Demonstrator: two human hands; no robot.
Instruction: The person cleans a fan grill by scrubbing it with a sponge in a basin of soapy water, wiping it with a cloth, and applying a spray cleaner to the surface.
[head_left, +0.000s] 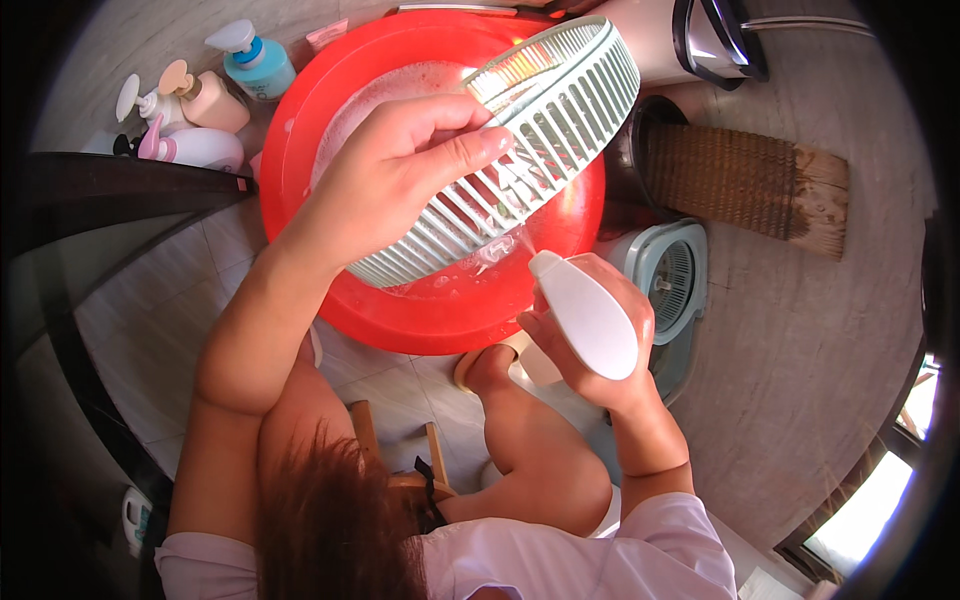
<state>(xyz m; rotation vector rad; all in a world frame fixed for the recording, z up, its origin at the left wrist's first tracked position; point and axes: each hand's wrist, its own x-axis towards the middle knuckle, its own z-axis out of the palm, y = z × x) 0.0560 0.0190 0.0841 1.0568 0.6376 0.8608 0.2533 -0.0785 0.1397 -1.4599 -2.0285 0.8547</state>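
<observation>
My left hand (390, 165) grips the edge of a pale green slatted plastic basket (517, 157), thumb over the slats. The basket is tilted above a large red plastic basin (427, 337), which holds sudsy water and something clear and wet under the basket. My right hand (600, 322) is wrapped around a spray bottle with a white head (592, 326). Its nozzle points at the basket's lower side, and a fine spray leaves it. Most of the bottle's body is hidden by the hand.
Several pump bottles (217, 101) stand left of the basin. A worn wooden washboard (750, 180) juts from a dark container at right, above a pale blue-green mop bucket (675, 285). A white bin (645, 41) is at the top. A wooden stool (420, 484) shows below.
</observation>
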